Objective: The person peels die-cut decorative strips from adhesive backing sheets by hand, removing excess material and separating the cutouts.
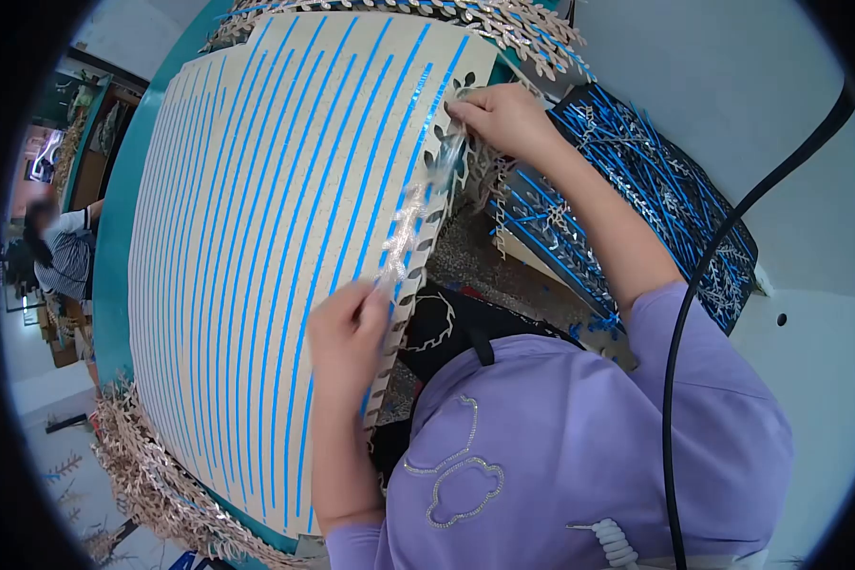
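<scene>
A large pale sheet (247,256) with many parallel blue lines lies in front of me. Along its right edge runs a shiny leaf-patterned strip (407,228), partly blurred, with dark leaf-shaped gaps beside it. The fingers of my right hand (508,119) are pinched on the strip's far end, near the sheet's upper right corner. My left hand (344,337) is closed at the near end of the strip, its fingertips smeared by motion. Between both hands the strip stretches lengthwise along the edge.
The sheet rests on a green table (114,247). Leafy cut strips pile up at the far edge (503,24) and near left (152,456). Blue and silvery scraps (646,180) heap on black material at right. A black cable (679,380) hangs close by. Another person (65,247) is at left.
</scene>
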Action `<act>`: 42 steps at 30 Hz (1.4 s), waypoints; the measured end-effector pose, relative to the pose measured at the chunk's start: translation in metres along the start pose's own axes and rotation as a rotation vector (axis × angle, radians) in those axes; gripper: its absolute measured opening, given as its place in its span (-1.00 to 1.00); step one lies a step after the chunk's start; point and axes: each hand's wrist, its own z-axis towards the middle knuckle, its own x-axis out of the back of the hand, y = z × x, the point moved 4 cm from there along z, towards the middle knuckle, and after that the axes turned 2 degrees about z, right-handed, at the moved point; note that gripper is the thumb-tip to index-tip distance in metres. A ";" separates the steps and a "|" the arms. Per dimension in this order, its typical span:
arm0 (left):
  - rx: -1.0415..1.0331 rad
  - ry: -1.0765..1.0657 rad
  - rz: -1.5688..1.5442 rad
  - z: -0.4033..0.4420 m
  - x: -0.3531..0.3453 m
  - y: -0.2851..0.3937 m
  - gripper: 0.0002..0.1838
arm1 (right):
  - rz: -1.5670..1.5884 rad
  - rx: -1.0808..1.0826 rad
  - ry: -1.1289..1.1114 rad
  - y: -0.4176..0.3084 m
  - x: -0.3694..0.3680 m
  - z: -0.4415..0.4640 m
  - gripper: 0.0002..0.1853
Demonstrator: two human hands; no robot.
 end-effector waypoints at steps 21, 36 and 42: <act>0.247 -0.259 -0.108 -0.094 0.042 -0.058 -0.82 | 0.455 -0.188 -0.310 -0.068 -0.022 -0.073 -0.56; -0.941 0.225 0.840 0.030 -0.002 0.103 -0.62 | 0.200 0.215 0.011 -0.068 -0.020 -0.089 -0.78; -0.950 -0.031 0.918 0.062 -0.019 0.076 -0.69 | 0.397 0.219 -0.078 -0.071 -0.018 -0.096 -0.79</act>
